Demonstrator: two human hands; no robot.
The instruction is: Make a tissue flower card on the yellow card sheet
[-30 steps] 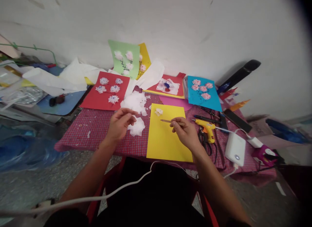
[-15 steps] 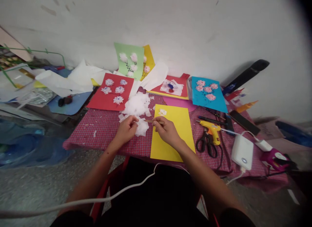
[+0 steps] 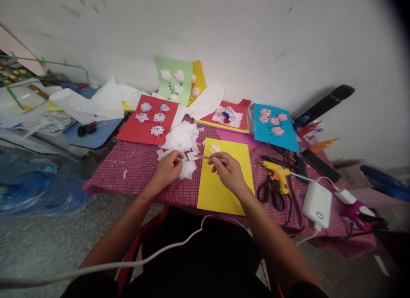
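My right hand (image 3: 226, 170), above the yellow sheet (image 3: 224, 191), is closed on a thin wooden stick (image 3: 203, 157) that points left. A small white paper square (image 3: 192, 156) shows at the stick's tip. My left hand (image 3: 171, 166) has its fingers pinched together beside the white paper pile (image 3: 182, 137); whatever they may hold is too small to make out. Near the top left of the yellow sheet sits a small cream-white paper flower (image 3: 214, 149). More white paper pieces (image 3: 187, 170) lie between my hands.
To the right lie black-handled scissors (image 3: 271, 193), a yellow glue gun (image 3: 279, 174) and a white power bank (image 3: 317, 204). Behind stand red (image 3: 133, 129), green (image 3: 166, 89) and blue (image 3: 261, 133) sheets with paper flowers. A white cable (image 3: 153, 256) crosses my lap.
My right hand has shifted slightly right with the stick, whose tip is now farther from my left fingers. A white paper square now shows at the tip. My left hand has barely moved.
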